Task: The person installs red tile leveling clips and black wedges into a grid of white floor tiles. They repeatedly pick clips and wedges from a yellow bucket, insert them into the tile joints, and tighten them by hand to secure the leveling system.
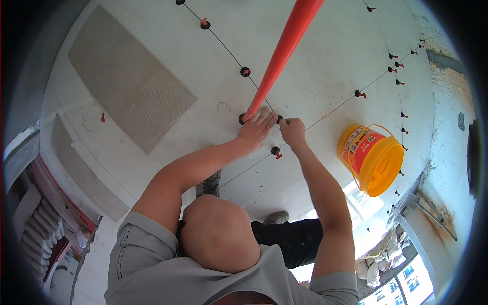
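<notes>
My left hand (pixel 256 133) lies on the pale tile floor with its fingers stretched out, beside the lower end of a long red pole (pixel 279 58). A black round tile leveler (pixel 242 119) sits at the foot of that pole, close to my thumb side. My right hand (pixel 293 132) is closed at another black tile leveler (pixel 279 119) near the crossing of two tile joints; my fingers hide its handle. Just below between my forearms, a tile leveler with a red handle (pixel 276 152) stands in the joint.
A yellow bucket (pixel 373 162) with a wire handle stands to the right. Several more levelers, one of them a red-topped leveler (pixel 205 24), line the joints. A grey textured sheet (pixel 122 76) lies at the left. Rough walls (pixel 452 101) edge the right; sacks (pixel 378 259) lie lower right.
</notes>
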### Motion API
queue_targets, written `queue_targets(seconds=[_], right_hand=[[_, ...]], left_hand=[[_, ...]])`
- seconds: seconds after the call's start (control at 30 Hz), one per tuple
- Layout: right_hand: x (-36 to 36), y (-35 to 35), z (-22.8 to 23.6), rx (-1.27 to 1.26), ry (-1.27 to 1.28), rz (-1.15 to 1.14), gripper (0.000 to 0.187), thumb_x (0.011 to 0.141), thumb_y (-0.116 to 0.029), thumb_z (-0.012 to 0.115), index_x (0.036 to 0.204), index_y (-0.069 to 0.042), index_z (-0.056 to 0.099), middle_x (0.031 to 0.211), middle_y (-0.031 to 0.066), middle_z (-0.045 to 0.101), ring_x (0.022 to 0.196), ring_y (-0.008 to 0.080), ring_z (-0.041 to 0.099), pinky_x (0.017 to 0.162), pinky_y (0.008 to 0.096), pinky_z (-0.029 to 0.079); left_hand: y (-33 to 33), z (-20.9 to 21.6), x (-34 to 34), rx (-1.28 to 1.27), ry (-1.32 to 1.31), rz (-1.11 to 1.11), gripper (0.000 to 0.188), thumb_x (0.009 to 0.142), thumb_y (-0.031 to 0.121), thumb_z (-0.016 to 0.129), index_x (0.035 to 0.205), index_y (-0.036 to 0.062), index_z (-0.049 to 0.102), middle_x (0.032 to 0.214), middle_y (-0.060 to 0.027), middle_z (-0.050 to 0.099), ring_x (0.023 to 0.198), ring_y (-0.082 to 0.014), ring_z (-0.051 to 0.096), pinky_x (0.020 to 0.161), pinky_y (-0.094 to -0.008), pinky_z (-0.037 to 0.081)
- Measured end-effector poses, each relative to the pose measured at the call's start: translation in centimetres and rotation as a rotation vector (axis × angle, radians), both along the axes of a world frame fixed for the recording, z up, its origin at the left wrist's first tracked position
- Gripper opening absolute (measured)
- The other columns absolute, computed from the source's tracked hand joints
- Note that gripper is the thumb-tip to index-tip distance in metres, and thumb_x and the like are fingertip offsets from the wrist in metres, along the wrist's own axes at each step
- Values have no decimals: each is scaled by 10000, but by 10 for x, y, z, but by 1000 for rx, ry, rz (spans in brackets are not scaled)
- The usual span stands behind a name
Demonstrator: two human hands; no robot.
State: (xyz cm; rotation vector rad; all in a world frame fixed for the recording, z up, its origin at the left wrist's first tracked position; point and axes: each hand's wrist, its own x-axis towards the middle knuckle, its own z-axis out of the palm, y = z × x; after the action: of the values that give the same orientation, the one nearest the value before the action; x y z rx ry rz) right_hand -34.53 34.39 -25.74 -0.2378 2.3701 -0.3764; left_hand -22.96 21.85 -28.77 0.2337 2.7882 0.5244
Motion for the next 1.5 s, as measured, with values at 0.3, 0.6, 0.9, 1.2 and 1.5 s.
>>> queue_targets(seconds=[0.3,0.6,0.9,1.2,1.5], right_hand=[[-32,-7,4,144,-44,549,265,811,-248,604,739,-6,686,705,170,672,684,325,675,639,422,527],[9,-11,-2,-245,-448,-1014,279,852,-214,591,718,28,617,509,15,429,408,139,373,392,306,283],[-27,-20,16,218,-63,493,230,810,-230,623,843,-22,716,752,180,695,825,342,695,724,402,546],[-5,-1,3,-205,-563,-688,271,848,-256,673,808,12,665,700,105,613,556,159,552,495,300,423],[26,130,51,-8,151,-105,382,854,-376,686,831,5,687,745,156,686,702,291,673,689,371,521]], left_hand=[[2,3,-2,1,-28,10,1162,591,419,865,1497,22,255,1543,-85,310,1448,-340,227,1180,-562,150],[3,-7,3,-39,-22,4,1176,604,460,846,1513,41,230,1564,-81,279,1452,-338,220,1166,-562,179],[2,10,-2,-44,-98,-28,1146,647,420,839,1522,39,204,1586,-84,237,1459,-347,197,1165,-584,152],[3,7,-7,-14,-28,29,1020,720,337,802,1501,25,225,1569,-96,261,1445,-359,218,1177,-535,154],[33,35,0,729,-331,449,280,826,286,688,903,24,625,878,-79,690,786,-222,639,713,-357,493]])
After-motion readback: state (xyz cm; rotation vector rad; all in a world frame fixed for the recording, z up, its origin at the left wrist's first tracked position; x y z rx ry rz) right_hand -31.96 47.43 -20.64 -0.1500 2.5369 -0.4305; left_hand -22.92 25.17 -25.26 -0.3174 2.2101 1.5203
